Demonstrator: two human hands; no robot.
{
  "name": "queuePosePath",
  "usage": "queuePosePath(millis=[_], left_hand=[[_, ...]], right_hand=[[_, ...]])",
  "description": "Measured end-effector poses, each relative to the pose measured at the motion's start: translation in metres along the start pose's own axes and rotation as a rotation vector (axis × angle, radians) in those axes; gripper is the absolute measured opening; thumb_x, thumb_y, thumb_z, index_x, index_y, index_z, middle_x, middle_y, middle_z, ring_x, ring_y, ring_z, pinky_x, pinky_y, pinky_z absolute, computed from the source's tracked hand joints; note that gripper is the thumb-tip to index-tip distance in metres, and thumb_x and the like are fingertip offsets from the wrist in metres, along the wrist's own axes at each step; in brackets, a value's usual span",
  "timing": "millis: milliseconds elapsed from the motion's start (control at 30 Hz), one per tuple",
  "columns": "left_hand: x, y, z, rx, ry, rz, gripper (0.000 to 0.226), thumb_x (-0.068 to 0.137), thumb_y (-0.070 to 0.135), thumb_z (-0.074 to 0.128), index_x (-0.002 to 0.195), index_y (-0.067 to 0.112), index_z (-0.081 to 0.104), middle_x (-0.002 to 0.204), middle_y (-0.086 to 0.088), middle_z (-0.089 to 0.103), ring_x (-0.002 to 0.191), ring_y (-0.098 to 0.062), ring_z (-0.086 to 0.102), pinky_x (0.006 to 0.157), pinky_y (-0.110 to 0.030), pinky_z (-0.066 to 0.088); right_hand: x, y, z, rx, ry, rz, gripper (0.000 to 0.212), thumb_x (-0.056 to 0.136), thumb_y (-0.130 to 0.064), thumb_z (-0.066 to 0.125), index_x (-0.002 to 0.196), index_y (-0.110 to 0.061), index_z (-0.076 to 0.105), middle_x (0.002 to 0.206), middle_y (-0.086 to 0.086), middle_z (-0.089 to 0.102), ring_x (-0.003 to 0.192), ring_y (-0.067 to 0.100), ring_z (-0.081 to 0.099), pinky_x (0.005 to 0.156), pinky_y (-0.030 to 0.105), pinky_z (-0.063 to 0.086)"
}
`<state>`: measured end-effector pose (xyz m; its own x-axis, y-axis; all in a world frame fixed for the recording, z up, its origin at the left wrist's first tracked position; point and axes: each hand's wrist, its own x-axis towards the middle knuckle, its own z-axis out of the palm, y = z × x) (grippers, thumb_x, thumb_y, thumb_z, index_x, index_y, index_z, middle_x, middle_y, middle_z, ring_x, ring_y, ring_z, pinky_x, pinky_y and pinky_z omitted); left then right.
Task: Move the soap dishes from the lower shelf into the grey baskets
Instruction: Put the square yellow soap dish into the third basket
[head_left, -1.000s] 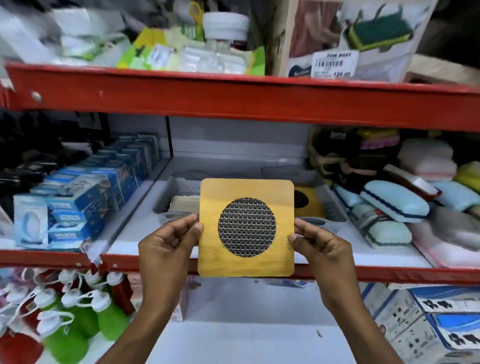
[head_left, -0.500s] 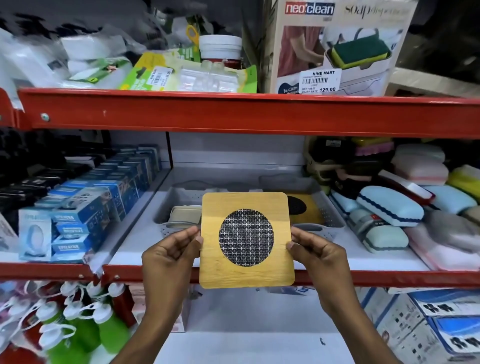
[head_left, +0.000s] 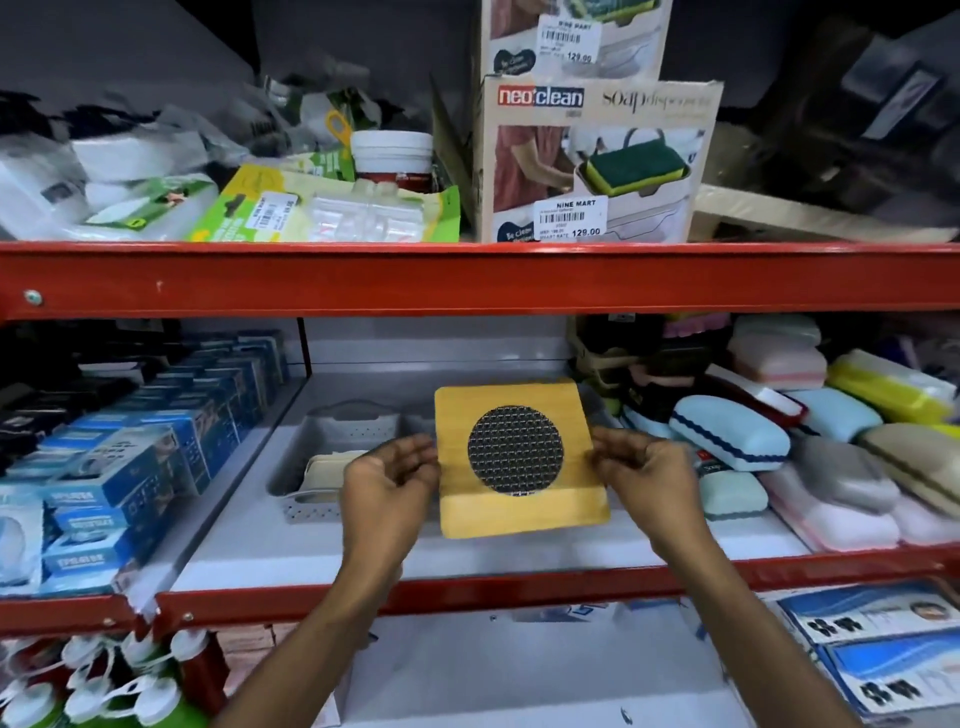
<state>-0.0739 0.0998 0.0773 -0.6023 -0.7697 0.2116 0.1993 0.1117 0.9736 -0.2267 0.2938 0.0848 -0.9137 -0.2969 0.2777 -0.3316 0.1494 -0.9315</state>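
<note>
I hold a square bamboo soap dish (head_left: 519, 509) with a round metal mesh centre upright between both hands, over the middle shelf. My left hand (head_left: 387, 483) grips its left edge, my right hand (head_left: 647, 475) its right edge. Behind it stands a grey perforated basket (head_left: 332, 431) with a cream-coloured item (head_left: 324, 467) lying in it. The dish hides whatever lies to the right of that basket.
Blue boxes (head_left: 156, 457) fill the shelf's left section. Pastel soap cases (head_left: 727, 431) pile up on the right. A red shelf beam (head_left: 467, 280) runs above, carrying a soap dispenser box (head_left: 592, 161). The red front rail (head_left: 467, 587) lies below my hands; bottles (head_left: 104, 686) stand lower left.
Both hands have carried the soap dish up and forward over the middle shelf, toward the basket. The camera has tilted upward, so more of the top shelf shows.
</note>
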Motion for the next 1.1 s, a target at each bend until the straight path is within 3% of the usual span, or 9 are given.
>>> queuePosePath(millis=[67,167,333,500,667,833,967,1033,1100], left_hand=[[0.018,0.005,0.019,0.018,-0.026,-0.034,0.03,0.085,-0.011,0.059,0.094,0.015,0.071,0.096,-0.013,0.078,0.085,-0.027,0.073,0.08,-0.043,0.062],[0.047,0.009,0.047,0.079,-0.094,-0.065,0.027,0.085,-0.007,0.061,0.085,0.019,0.068,0.099,-0.02,0.076,0.095,-0.041,0.072,0.088,-0.058,0.06],[0.075,0.002,0.077,0.223,-0.124,-0.078,0.02,0.067,0.009,0.06,0.076,0.027,0.056,0.076,-0.009,0.068,0.079,-0.037,0.067,0.07,-0.048,0.056],[0.083,-0.008,0.088,0.404,-0.185,-0.014,0.028,0.081,0.007,0.061,0.106,0.018,0.054,0.085,-0.001,0.067,0.08,-0.025,0.066,0.071,-0.037,0.058],[0.098,-0.011,0.099,0.563,-0.238,0.008,0.027,0.087,0.001,0.053,0.082,0.027,0.048,0.072,-0.006,0.059,0.068,-0.027,0.057,0.06,-0.031,0.043],[0.11,-0.015,0.108,0.732,-0.351,0.089,0.041,0.09,0.007,0.055,0.129,0.012,0.043,0.075,-0.006,0.058,0.08,-0.039,0.068,0.048,-0.027,0.041],[0.113,-0.018,0.111,0.882,-0.445,0.126,0.048,0.089,0.015,0.058,0.135,0.01,0.049,0.105,-0.022,0.072,0.094,-0.036,0.069,0.077,-0.034,0.057],[0.112,-0.015,0.113,0.965,-0.494,0.142,0.05,0.089,0.019,0.058,0.138,0.012,0.051,0.123,-0.019,0.069,0.104,-0.033,0.068,0.089,-0.036,0.057],[0.111,-0.011,0.115,1.018,-0.542,0.173,0.045,0.09,0.019,0.059,0.135,0.012,0.057,0.125,-0.015,0.07,0.098,-0.029,0.067,0.087,-0.032,0.054]], right_hand=[[0.023,-0.007,-0.007,-0.058,0.011,0.007,0.028,0.088,0.007,0.067,0.116,0.003,0.07,0.104,0.015,0.075,0.091,0.022,0.067,0.088,0.037,0.056],[0.054,-0.013,-0.013,-0.182,0.007,0.042,0.026,0.089,0.0,0.068,0.114,0.003,0.071,0.109,0.013,0.073,0.096,0.023,0.065,0.078,0.018,0.051],[0.086,-0.003,-0.016,-0.366,-0.041,0.121,0.017,0.084,-0.011,0.07,0.097,-0.004,0.078,0.101,0.013,0.077,0.1,0.027,0.069,0.094,0.032,0.053],[0.109,0.009,-0.008,-0.505,-0.126,0.055,0.018,0.081,-0.012,0.067,0.072,0.003,0.07,0.081,0.018,0.073,0.085,0.032,0.07,0.069,0.03,0.049],[0.127,0.016,-0.002,-0.624,-0.22,0.054,0.022,0.087,-0.011,0.063,0.072,0.005,0.067,0.083,0.021,0.071,0.087,0.033,0.068,0.073,0.031,0.051],[0.139,0.021,0.001,-0.787,-0.305,0.005,0.027,0.091,-0.013,0.059,0.064,-0.008,0.058,0.07,0.007,0.056,0.08,0.021,0.056,0.062,0.024,0.037],[0.144,0.021,0.006,-0.915,-0.348,-0.041,0.016,0.09,-0.017,0.059,0.079,-0.005,0.062,0.076,0.011,0.057,0.086,0.024,0.057,0.051,0.017,0.027],[0.144,0.022,0.01,-0.976,-0.348,-0.065,0.029,0.089,-0.019,0.061,0.109,0.002,0.063,0.105,0.02,0.065,0.102,0.032,0.063,0.067,0.022,0.042],[0.144,0.022,0.013,-1.026,-0.35,-0.106,0.041,0.087,-0.022,0.064,0.122,0.0,0.057,0.117,0.019,0.064,0.108,0.034,0.063,0.079,0.03,0.049]])
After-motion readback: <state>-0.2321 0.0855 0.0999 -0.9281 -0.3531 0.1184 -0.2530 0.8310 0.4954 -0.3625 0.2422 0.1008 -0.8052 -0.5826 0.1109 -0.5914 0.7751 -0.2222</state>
